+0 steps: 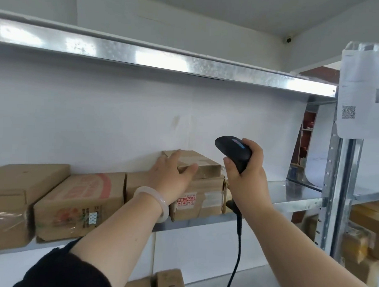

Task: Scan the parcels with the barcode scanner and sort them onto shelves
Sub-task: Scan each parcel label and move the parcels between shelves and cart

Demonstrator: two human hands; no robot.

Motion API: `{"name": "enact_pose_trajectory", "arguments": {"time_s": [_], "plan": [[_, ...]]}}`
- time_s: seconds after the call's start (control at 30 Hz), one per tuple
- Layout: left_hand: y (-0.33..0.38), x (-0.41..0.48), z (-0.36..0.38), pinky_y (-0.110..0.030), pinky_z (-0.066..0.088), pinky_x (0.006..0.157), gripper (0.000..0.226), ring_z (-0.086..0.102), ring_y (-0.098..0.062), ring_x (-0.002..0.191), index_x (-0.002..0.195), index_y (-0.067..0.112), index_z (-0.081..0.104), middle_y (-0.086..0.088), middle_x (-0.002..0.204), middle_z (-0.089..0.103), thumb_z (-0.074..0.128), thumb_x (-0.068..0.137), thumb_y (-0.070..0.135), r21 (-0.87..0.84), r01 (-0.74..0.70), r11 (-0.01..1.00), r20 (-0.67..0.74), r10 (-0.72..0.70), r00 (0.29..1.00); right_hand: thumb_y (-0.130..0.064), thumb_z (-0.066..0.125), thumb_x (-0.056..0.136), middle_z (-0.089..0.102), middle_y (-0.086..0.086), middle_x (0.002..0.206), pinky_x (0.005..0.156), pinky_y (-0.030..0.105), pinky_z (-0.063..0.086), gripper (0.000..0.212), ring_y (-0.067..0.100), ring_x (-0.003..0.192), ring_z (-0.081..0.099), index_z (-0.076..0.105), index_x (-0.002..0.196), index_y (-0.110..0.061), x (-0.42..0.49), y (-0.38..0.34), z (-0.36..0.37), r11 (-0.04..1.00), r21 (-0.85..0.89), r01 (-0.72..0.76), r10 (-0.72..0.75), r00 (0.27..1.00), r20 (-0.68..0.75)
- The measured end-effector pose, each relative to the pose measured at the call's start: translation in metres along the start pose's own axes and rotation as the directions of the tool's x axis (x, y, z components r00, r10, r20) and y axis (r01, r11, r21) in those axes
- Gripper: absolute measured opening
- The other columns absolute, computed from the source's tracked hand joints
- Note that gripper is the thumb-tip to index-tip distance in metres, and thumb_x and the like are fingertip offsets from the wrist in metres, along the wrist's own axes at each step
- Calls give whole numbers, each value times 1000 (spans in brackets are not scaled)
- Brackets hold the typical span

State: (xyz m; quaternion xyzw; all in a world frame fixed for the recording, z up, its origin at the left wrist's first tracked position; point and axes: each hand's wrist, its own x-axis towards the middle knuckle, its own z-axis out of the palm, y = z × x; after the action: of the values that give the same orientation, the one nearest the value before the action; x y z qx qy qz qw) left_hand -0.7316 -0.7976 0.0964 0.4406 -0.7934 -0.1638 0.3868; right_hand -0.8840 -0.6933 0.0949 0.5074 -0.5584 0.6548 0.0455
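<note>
A small brown cardboard parcel (201,163) lies on top of a larger taped box (205,200) on the metal shelf (290,196). My left hand (172,175) reaches to that small parcel with straight fingers, the thumb along its front edge and the fingers over its left end. My right hand (245,178) grips a black corded barcode scanner (234,150) just right of the parcel, its head pointing left. A pale bangle sits on the left wrist.
Two more cardboard boxes (79,203) (10,202) stand in a row on the same shelf to the left. An upper shelf beam (166,60) runs overhead. A steel upright (338,193) with a taped paper sheet (366,92) stands right. More parcels lie below (169,281) and right (362,244).
</note>
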Motion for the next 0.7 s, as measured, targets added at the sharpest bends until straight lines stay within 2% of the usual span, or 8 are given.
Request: {"name": "enact_pose_trajectory", "arguments": {"time_s": [0.1, 0.17, 0.23, 0.3, 0.43, 0.53, 0.63, 0.7], "plan": [[6, 9, 8, -42, 36, 112, 70, 39, -26, 140, 154, 37, 23, -3, 158, 32, 39, 93, 68, -90, 63, 994, -4, -64, 998, -31, 53, 97, 47, -27, 92, 51, 10, 38, 45, -2, 75, 55, 29, 135, -36, 24, 14, 2, 998, 24, -53, 51, 997, 57], [11, 8, 14, -38, 38, 109, 66, 44, -23, 136, 152, 35, 31, 1, 154, 40, 41, 94, 65, -116, 56, 992, -32, -60, 998, -31, 53, 97, 51, -22, 89, 47, 12, 40, 44, 3, 65, 57, 31, 135, -33, 35, 24, 3, 993, 63, -102, 96, 991, 95], [15, 5, 19, -34, 39, 106, 61, 47, -19, 131, 149, 34, 36, 4, 149, 44, 43, 95, 62, -120, 65, 991, -75, -74, 994, -33, 54, 95, 57, -16, 87, 58, 23, 51, 44, 12, 62, 62, 32, 134, -36, 40, 33, 5, 986, 97, -138, 123, 981, 148], [19, 1, 24, -34, 42, 106, 59, 48, -16, 129, 146, 35, 40, 7, 146, 46, 45, 94, 62, -133, 79, 988, -117, -95, 989, -36, 56, 93, 61, -12, 83, 74, 38, 54, 44, 16, 66, 64, 32, 129, -42, 42, 41, 4, 976, 142, -164, 135, 972, 194], [30, -16, 27, -42, 40, 111, 64, 42, -12, 135, 143, 37, 44, 14, 146, 46, 50, 88, 67, -117, 19, 993, -232, -46, 972, -34, 58, 93, 60, -15, 96, 66, 19, 50, 45, 2, 78, 62, 34, 131, -40, 44, 49, -7, 919, 345, -191, 126, 971, 204], [41, -33, 26, -44, 38, 113, 60, 37, -13, 137, 144, 39, 43, 20, 145, 41, 59, 89, 55, -135, -28, 990, -317, -17, 948, -29, 59, 94, 66, -6, 107, 81, 39, 58, 44, 4, 83, 70, 36, 130, -41, 41, 49, -19, 808, 525, -267, 151, 955, 253], [52, -50, 26, -42, 41, 112, 62, 39, -12, 135, 147, 40, 37, 21, 145, 38, 65, 92, 39, -210, -33, 977, -339, -41, 940, -28, 61, 94, 68, -3, 109, 85, 44, 57, 43, 8, 87, 72, 38, 128, -43, 37, 52, -24, 694, 625, -358, 167, 924, 343], [56, -63, 27, -35, 44, 109, 64, 41, -10, 133, 148, 39, 34, 18, 148, 37, 66, 93, 30, -242, -27, 970, -341, -59, 938, -36, 65, 90, 69, -2, 107, 84, 47, 57, 42, 16, 91, 71, 41, 122, -49, 34, 51, -25, 667, 631, -395, 175, 907, 383]]}}
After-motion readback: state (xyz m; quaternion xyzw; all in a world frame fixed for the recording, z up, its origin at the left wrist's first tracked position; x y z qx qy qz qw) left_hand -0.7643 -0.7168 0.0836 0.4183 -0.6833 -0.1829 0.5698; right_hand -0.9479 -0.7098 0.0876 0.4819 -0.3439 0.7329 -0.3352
